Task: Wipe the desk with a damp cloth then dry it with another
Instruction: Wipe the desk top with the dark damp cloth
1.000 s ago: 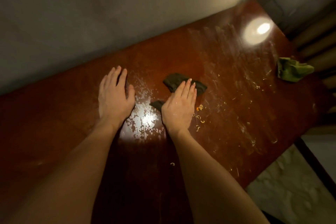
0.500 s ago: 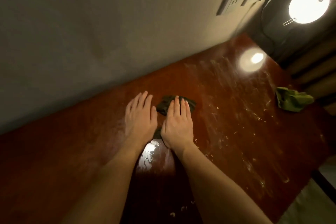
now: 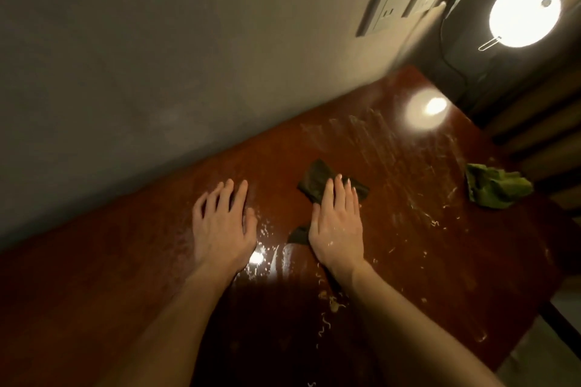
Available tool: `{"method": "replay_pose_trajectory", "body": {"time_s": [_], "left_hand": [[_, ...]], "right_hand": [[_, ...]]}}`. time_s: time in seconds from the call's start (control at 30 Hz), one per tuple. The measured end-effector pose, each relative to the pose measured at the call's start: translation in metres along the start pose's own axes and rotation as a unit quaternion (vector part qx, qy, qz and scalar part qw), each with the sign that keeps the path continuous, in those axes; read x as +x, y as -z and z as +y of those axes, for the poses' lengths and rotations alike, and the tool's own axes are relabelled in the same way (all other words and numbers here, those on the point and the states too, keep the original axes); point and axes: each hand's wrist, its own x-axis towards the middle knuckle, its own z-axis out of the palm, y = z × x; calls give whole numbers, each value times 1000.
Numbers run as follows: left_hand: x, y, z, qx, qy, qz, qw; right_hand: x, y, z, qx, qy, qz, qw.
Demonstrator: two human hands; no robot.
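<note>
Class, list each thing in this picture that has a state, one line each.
left hand, open, flat on the desk
right hand, open, pressing the dark cloth
dark cloth, spread under the right hand
green cloth, crumpled, untouched
desk, smeared, crumbs scattered
lamp, on

Left hand [image 3: 221, 229] flat, palm down, fingers slightly spread; right hand [image 3: 338, 223] flat, fingers together; forearms extended.

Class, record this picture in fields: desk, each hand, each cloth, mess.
desk: reddish-brown wood, streaked and wet-looking
left hand: flat on the bare desk, fingers straight
right hand: flat, pressing the dark cloth
dark cloth: under the right hand, mid-desk
green cloth: crumpled, untouched, near the desk's right edge
mess: pale crumbs near the right wrist
</note>
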Motion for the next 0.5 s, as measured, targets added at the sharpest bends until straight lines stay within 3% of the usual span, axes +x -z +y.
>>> {"method": "replay_pose_trajectory", "body": {"time_s": [0.1,0.17,0.33,0.4,0.5], "left_hand": [[25,0,22,40,-7,-3,999],[41,-7,41,-6,2,15,1000],[52,-31,55,-52,29,32,998],[51,-31,53,-43,24,37,998],[52,-31,52,-45,26,34,998]], "right_hand": [[7,-3,2,-27,28,-12,999],[29,2,6,-40,80,-31,996],[104,9,5,-54,315,-60,946],[134,6,2,-36,307,-55,950],[162,6,3,8,188,-31,982]]}}
